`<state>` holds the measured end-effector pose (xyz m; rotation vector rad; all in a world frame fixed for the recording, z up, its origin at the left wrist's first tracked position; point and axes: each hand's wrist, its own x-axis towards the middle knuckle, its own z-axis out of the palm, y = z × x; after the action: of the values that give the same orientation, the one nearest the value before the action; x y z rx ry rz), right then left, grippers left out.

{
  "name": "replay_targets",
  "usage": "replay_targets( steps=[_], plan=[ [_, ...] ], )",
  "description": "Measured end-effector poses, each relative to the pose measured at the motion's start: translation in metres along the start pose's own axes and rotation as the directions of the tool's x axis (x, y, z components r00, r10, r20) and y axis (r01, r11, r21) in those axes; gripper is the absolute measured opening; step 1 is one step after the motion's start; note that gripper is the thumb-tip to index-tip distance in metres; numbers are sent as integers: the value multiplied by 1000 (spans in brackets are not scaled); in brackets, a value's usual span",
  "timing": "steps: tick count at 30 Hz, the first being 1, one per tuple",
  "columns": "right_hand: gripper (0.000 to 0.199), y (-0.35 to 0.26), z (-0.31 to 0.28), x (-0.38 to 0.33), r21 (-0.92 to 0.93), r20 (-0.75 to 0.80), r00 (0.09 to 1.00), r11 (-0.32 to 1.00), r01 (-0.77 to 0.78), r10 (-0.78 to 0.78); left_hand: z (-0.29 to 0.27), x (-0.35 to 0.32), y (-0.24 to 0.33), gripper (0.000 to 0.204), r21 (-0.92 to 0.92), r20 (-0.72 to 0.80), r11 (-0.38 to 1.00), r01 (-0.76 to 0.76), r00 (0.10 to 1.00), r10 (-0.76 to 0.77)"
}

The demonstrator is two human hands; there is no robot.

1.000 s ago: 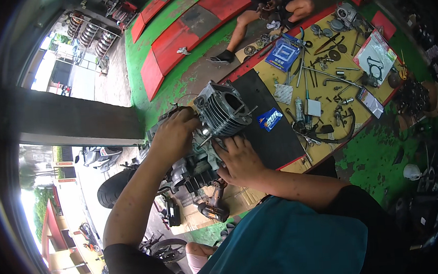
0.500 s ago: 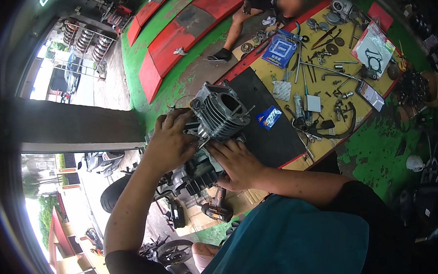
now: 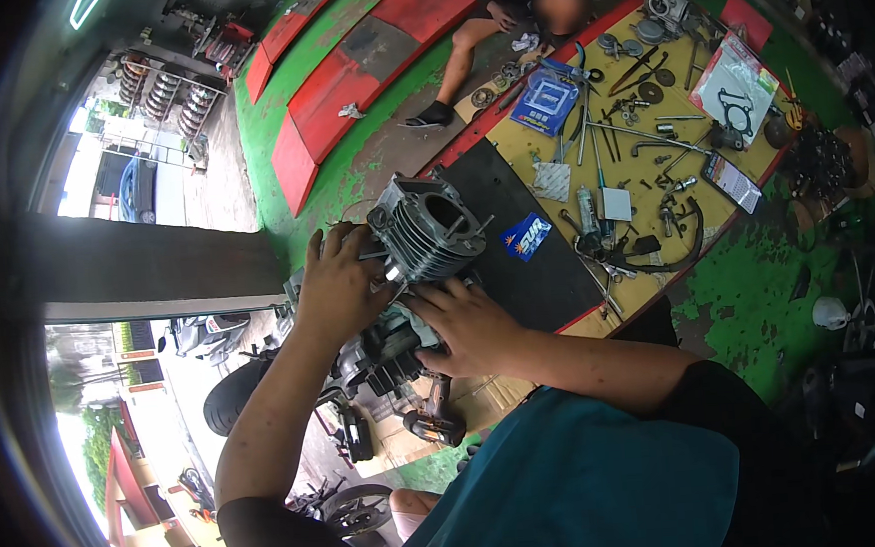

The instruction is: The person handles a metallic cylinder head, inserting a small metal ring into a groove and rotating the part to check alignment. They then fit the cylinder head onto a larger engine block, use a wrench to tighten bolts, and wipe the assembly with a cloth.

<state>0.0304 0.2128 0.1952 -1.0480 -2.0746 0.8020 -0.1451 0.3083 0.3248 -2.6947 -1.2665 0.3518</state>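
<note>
A grey finned engine cylinder (image 3: 430, 236) with a round open bore stands tilted over the dark engine (image 3: 381, 359) in front of me, studs poking out beside it. My left hand (image 3: 340, 291) is closed, fingers bent over the engine at the cylinder's left lower side; its fingertips are partly hidden. My right hand (image 3: 473, 326) presses its fingers to the engine just under the cylinder's base, thumb lower down on the casing. Something pale, perhaps a cloth, shows beneath the right palm. Contact between fingertips and small parts there is hard to make out.
A black mat (image 3: 531, 248) and blue card (image 3: 527, 236) lie right of the engine. Tools, loose parts and a gasket pack (image 3: 737, 100) cover the yellow tabletop (image 3: 661, 245). A cordless drill (image 3: 434, 414) lies below the engine. Another person (image 3: 474, 46) sits beyond the table.
The whole view has shifted slightly, with the table's things appearing further left. Both hands stay at the cylinder's base with only small finger shifts.
</note>
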Motion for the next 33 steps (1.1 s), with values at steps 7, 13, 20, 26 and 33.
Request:
replay_targets(
  steps=[7, 13, 20, 26, 33],
  plan=[
    [80, -2, 9, -22, -54, -94, 996, 998, -11, 6, 0, 7, 4, 24, -93, 86, 980, 176, 982, -168],
    [88, -6, 17, 0, 64, -2, 999, 997, -40, 40, 9, 12, 8, 23, -25, 54, 985, 170, 984, -169],
    [90, 5, -2, 18, 258, 283, 952, 947, -190, 114, 8, 9, -6, 21, -41, 174, 998, 53, 984, -46],
    [82, 20, 11, 20, 313, 177, 984, 947, -76, 21, 18, 6, -14, 17, -104, 139, 994, 25, 990, -11],
    [80, 17, 15, -15, 100, -125, 989, 991, 86, -74, 11, 7, -18, 18, -210, 92, 960, 187, 981, -171]
  ],
)
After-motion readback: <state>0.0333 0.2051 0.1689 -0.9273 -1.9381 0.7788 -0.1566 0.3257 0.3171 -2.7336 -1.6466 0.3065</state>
